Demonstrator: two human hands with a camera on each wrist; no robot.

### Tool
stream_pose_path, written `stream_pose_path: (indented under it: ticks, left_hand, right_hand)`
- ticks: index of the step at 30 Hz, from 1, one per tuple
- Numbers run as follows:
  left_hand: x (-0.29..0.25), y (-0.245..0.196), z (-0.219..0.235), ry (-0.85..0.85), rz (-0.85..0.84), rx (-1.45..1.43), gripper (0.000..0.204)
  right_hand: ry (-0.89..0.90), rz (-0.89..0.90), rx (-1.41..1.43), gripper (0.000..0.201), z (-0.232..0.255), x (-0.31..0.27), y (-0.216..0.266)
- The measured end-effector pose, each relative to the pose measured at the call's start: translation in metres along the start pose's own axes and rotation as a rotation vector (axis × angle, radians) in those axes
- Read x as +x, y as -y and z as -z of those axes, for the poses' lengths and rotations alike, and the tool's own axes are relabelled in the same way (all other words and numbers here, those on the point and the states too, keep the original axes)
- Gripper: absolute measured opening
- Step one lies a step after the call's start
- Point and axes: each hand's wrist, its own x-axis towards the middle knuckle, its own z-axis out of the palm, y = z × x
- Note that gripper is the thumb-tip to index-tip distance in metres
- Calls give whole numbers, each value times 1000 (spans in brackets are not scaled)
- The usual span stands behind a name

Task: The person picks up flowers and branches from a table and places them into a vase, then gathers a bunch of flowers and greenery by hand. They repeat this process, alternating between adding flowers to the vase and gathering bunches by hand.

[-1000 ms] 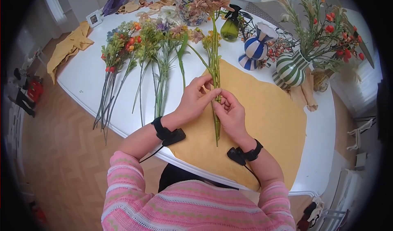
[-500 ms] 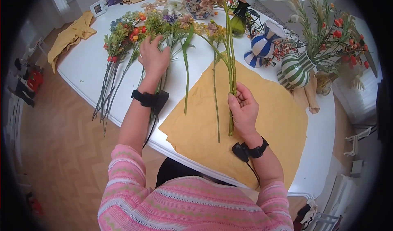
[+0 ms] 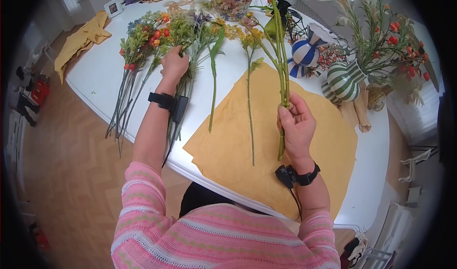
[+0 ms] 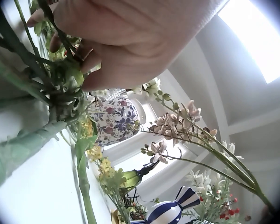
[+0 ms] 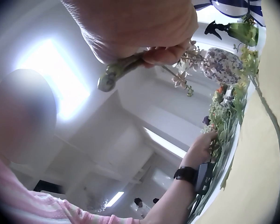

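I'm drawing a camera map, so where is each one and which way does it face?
Head: on the head, facing forward and down at the table; shows left hand, right hand, striped sleeves.
Left wrist: on that wrist, facing past its hand and green stems.
Right wrist: on that wrist, facing past its hand toward the left one.
Both wrist views share the flowery vase.

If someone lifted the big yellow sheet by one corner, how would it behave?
Probably floppy: the sheet looks thin and lightly creased. The loose flower stem lying across it isn't fastened to it visibly, so might slide off.
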Motion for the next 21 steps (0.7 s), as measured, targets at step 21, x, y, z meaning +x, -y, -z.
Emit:
stream_pose_path:
  ticks: [21]
  left_hand:
    - [-126, -146, 75, 998, -248, -1059, 50]
  right_hand:
    - [140, -90, 231, 41, 11, 3, 7]
